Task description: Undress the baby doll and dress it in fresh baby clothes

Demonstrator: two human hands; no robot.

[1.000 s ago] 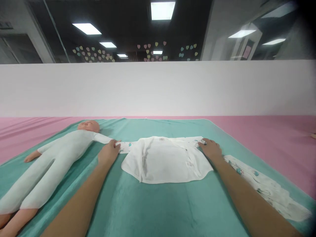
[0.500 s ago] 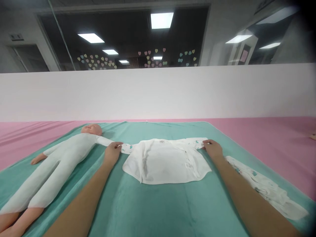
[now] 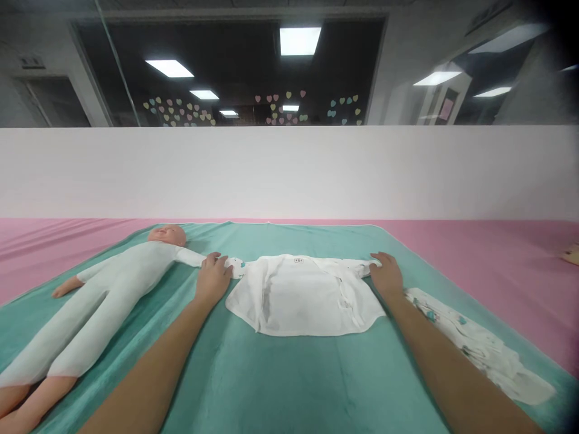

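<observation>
On a teal blanket, a baby doll in a white bodysuit lies at left, one arm stretched right. Just past that arm, the person's left hand lies over one sleeve end of a white infant wrap top, its fingers curved; any pinch cannot be told. The right hand sits flat-fingered on the other sleeve, equally unclear. Further right lies a bunched, printed white cloth.
</observation>
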